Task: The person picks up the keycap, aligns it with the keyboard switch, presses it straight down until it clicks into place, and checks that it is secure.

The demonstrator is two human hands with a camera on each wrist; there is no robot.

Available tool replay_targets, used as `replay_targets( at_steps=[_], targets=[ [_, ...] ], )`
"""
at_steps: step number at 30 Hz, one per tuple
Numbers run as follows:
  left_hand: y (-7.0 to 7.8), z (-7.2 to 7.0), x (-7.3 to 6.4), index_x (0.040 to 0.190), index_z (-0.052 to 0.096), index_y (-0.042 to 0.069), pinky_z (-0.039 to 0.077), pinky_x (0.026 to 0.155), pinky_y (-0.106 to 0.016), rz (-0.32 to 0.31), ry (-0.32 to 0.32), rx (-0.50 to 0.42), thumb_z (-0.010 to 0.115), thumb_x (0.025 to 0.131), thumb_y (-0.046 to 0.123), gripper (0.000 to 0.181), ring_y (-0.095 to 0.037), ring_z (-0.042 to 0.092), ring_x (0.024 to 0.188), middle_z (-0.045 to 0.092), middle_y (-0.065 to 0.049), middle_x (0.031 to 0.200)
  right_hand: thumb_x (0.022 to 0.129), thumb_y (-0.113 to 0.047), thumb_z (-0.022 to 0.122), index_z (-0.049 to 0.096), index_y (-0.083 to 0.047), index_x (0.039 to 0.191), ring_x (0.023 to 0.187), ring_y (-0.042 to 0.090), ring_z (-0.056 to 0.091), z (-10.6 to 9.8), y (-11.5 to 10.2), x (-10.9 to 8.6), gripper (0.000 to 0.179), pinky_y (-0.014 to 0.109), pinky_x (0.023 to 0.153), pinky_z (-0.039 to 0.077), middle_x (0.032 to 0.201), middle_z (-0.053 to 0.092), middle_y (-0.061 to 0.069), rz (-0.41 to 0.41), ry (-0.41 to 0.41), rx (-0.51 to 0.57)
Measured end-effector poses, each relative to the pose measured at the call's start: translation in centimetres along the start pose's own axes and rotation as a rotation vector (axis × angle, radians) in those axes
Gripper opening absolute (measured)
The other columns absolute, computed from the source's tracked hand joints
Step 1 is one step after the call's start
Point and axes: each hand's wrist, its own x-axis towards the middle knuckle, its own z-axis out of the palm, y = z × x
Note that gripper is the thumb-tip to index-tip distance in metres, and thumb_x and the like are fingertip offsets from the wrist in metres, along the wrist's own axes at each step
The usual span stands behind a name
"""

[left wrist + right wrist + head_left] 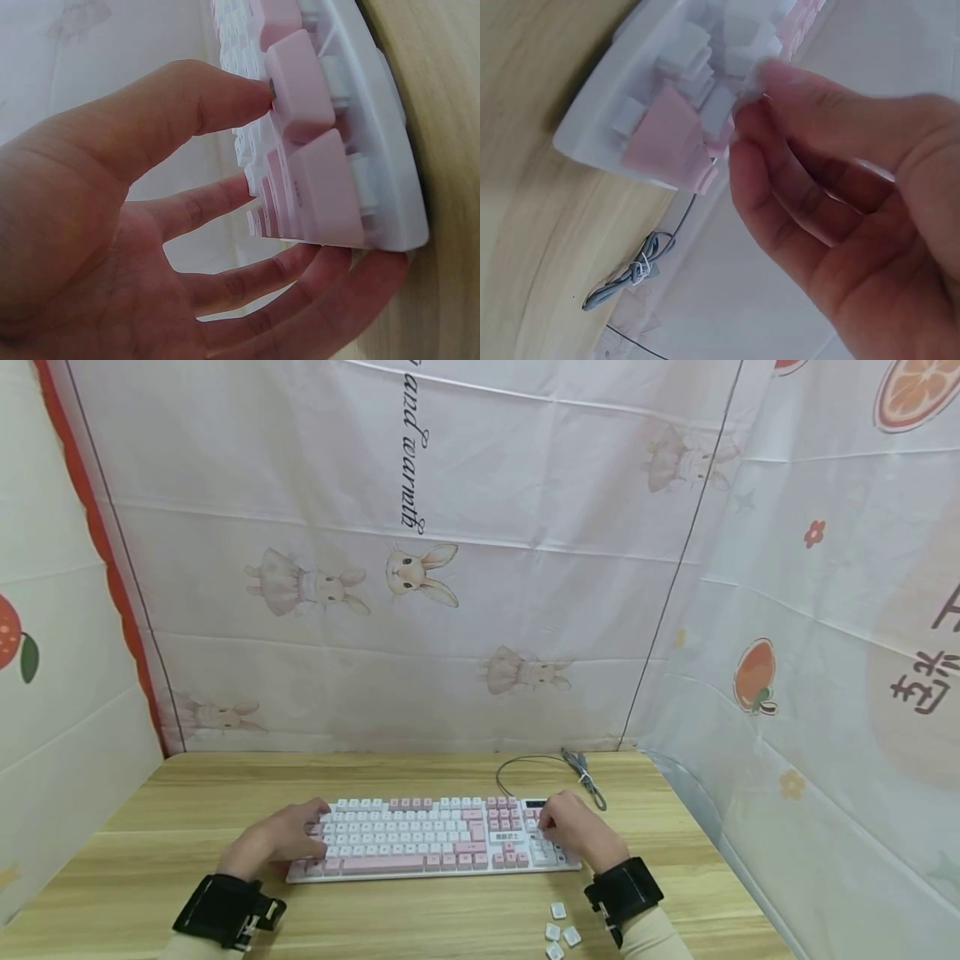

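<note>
A white and pink keyboard (401, 839) lies flat on the wooden table. My left hand (288, 833) holds its left end; in the left wrist view the thumb presses on a pink keycap (300, 86) and the other fingers reach along the side edges. Over the number pad at the right end is my right hand (581, 827). In the right wrist view, its thumb and index finger pinch a small whitish keycap (751, 91), blurred and mostly hidden by the fingertips. Bare switches (684, 49) show beside a tall pink keycap (664, 139) there.
Several loose white keycaps (558, 910) lie on the table (420, 922) in front of the keyboard, near the right wrist. A tied grey cable (581, 768) sits behind the keyboard's right end. Printed cloth walls (450, 635) stand behind and at both sides.
</note>
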Motion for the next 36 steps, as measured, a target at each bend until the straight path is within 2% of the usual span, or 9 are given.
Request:
replay_targets(
  at_steps=[7, 14, 23, 27, 34, 36],
  targets=[
    [-0.11, 0.07, 0.01, 0.141, 0.050, 0.000, 0.046, 0.100, -0.063, 0.003, -0.001, 0.005, 0.077, 0.083, 0.019, 0.067, -0.042, 0.057, 0.123, 0.055, -0.033, 0.143, 0.085, 0.004, 0.077, 0.076, -0.011, 0.075, 0.069, 0.010, 0.052, 0.19, 0.23, 0.13, 0.017, 0.027, 0.065, 0.047, 0.079, 0.069, 0.000, -0.004, 0.018, 0.018],
    [-0.21, 0.07, -0.01, 0.142, 0.049, 0.000, 0.047, 0.098, -0.061, -0.004, -0.003, -0.001, 0.077, 0.084, 0.019, 0.067, -0.041, 0.057, 0.122, 0.055, -0.033, 0.143, 0.083, 0.004, 0.079, 0.079, -0.010, 0.081, 0.074, 0.010, 0.057, 0.44, 0.21, 0.36, 0.015, 0.029, 0.068, 0.052, 0.083, 0.072, 0.001, 0.003, 0.028, 0.006],
    [0.08, 0.03, -0.17, 0.142, 0.049, -0.001, 0.046, 0.100, -0.062, -0.006, -0.010, 0.009, 0.076, 0.084, 0.019, 0.067, -0.046, 0.056, 0.126, 0.056, -0.032, 0.141, 0.084, 0.004, 0.078, 0.078, -0.010, 0.081, 0.074, 0.010, 0.057, 0.30, 0.51, 0.32, 0.015, 0.031, 0.070, 0.052, 0.082, 0.072, -0.001, 0.004, 0.011, 0.054],
    [0.22, -0.01, -0.24, 0.141, 0.050, -0.001, 0.047, 0.099, -0.061, -0.007, -0.001, 0.004, 0.076, 0.083, 0.019, 0.067, -0.043, 0.058, 0.123, 0.056, -0.032, 0.141, 0.085, 0.004, 0.077, 0.079, -0.011, 0.081, 0.075, 0.009, 0.058, 0.21, 0.75, 0.22, 0.015, 0.029, 0.070, 0.052, 0.083, 0.073, -0.002, -0.009, 0.024, 0.048],
    [0.16, -0.03, -0.10, 0.142, 0.050, 0.000, 0.047, 0.099, -0.060, -0.011, -0.002, 0.009, 0.077, 0.084, 0.019, 0.067, -0.041, 0.058, 0.123, 0.056, -0.032, 0.142, 0.084, 0.001, 0.078, 0.080, -0.011, 0.083, 0.077, 0.009, 0.062, 0.22, 0.90, 0.12, 0.012, 0.028, 0.070, 0.053, 0.086, 0.076, 0.008, -0.020, 0.038, 0.063],
    [0.12, 0.00, -0.12, 0.142, 0.050, 0.000, 0.048, 0.098, -0.059, -0.009, -0.003, 0.010, 0.077, 0.084, 0.019, 0.067, -0.040, 0.058, 0.122, 0.056, -0.032, 0.142, 0.084, 0.002, 0.078, 0.080, -0.010, 0.083, 0.077, 0.009, 0.062, 0.24, 0.94, 0.10, 0.012, 0.028, 0.070, 0.053, 0.085, 0.076, 0.007, -0.020, 0.038, 0.068]
  ],
)
